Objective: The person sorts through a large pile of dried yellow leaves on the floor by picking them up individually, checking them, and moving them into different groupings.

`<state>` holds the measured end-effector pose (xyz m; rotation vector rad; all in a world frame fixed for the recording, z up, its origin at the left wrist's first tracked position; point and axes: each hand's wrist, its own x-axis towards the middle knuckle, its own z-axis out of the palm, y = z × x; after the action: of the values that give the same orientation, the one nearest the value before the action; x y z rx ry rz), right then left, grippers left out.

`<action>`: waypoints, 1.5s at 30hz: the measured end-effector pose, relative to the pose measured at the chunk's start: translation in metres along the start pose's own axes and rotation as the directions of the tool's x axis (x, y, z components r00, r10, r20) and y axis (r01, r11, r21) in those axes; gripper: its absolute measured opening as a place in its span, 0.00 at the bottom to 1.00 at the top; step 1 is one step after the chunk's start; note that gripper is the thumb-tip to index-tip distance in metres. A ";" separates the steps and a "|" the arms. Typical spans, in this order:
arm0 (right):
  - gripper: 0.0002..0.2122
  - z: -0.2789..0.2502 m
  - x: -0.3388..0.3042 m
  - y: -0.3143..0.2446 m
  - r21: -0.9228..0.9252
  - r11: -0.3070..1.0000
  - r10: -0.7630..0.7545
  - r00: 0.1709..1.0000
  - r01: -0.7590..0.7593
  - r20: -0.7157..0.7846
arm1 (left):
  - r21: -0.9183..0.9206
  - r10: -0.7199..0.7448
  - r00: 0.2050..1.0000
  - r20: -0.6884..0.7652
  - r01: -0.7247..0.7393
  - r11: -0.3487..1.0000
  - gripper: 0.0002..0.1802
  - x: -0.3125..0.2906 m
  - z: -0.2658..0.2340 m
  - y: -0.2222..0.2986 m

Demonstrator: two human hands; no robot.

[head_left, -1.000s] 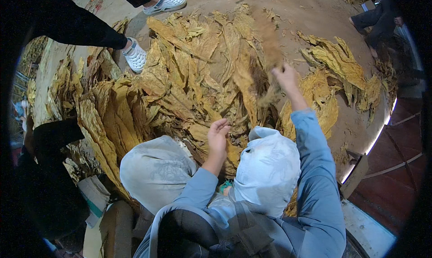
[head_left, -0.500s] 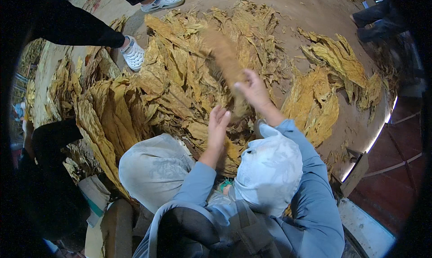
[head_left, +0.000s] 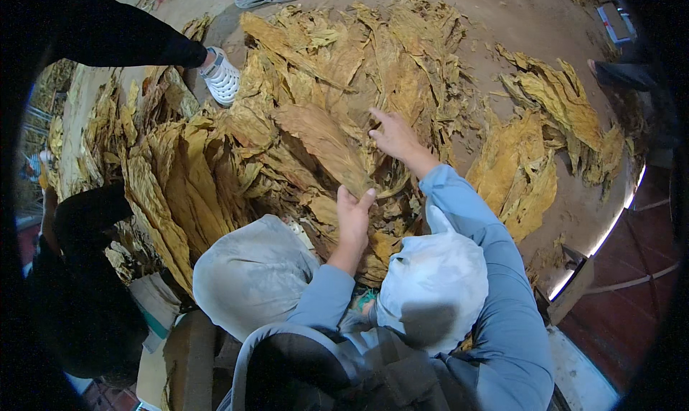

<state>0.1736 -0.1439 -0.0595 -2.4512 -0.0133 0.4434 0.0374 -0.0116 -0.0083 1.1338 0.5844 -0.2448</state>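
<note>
My left hand is closed on the stem end of a broad brown-yellow dried tobacco leaf. The leaf slants away up and to the left, over the heap of dried tobacco leaves. Above the heap, to the right of that leaf, my right hand reaches forward with its index finger stretched out and thumb apart. Nothing shows in it; its lower fingers are partly hidden. Larger leaves stand in a bundle left of my knees.
Another person's white clog stands at the heap's far left edge. A separate pile of leaves lies on the earthen floor at right. My covered knees frame the near side. Cardboard sits at lower left.
The leaf, blurred in my right hand before, is now held by my left hand, which has closed. My right hand has let go and extends its index finger. The view has shifted slightly.
</note>
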 end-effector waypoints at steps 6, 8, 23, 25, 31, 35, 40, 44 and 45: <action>0.24 0.016 0.025 0.024 0.276 0.955 0.124 0.991 -0.107 -0.044 | 0.005 0.006 1.000 0.008 -0.006 1.000 0.20 0.005 -0.004 -0.004; 0.16 -0.012 0.008 0.001 0.548 0.808 0.328 0.938 -0.218 -0.111 | 0.003 0.012 1.000 -0.015 -0.012 1.000 0.20 0.006 -0.008 -0.004; 0.17 -0.011 -0.094 -0.018 -0.080 0.937 -0.348 0.928 0.340 -0.132 | 0.002 -0.022 1.000 0.016 0.022 1.000 0.16 0.011 -0.009 -0.014; 0.18 -0.006 -0.092 -0.016 -0.082 0.912 -0.408 0.909 0.402 -0.089 | 0.013 -0.048 0.999 0.014 0.047 0.999 0.16 0.009 -0.009 -0.013; 0.17 -0.014 -0.094 -0.028 0.056 0.925 -0.374 0.926 0.377 -0.050 | -0.011 -0.075 0.997 0.027 0.075 0.997 0.20 0.010 -0.010 -0.012; 0.16 -0.020 -0.098 -0.038 0.008 0.900 -0.433 0.897 0.435 -0.092 | 0.042 -0.098 0.994 0.039 0.097 0.994 0.22 0.009 -0.008 -0.011; 0.16 -0.018 -0.098 -0.031 -0.276 0.864 -0.463 0.880 0.420 -0.110 | -0.029 -0.115 0.993 -0.026 0.115 0.993 0.23 0.006 -0.001 -0.008; 0.21 -0.015 -0.098 -0.026 -0.193 0.934 -0.255 0.940 0.300 0.226 | -0.120 -0.030 0.998 -0.049 0.024 0.992 0.23 0.009 -0.005 -0.014; 0.21 -0.017 -0.096 -0.025 -0.059 0.964 -0.241 0.944 0.259 0.224 | -0.132 -0.005 1.000 -0.021 0.003 0.991 0.23 0.006 -0.003 -0.009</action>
<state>0.0912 -0.1457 -0.0020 -2.4312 -0.4398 0.6020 0.0375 -0.0124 -0.0200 1.0081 0.6128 -0.1949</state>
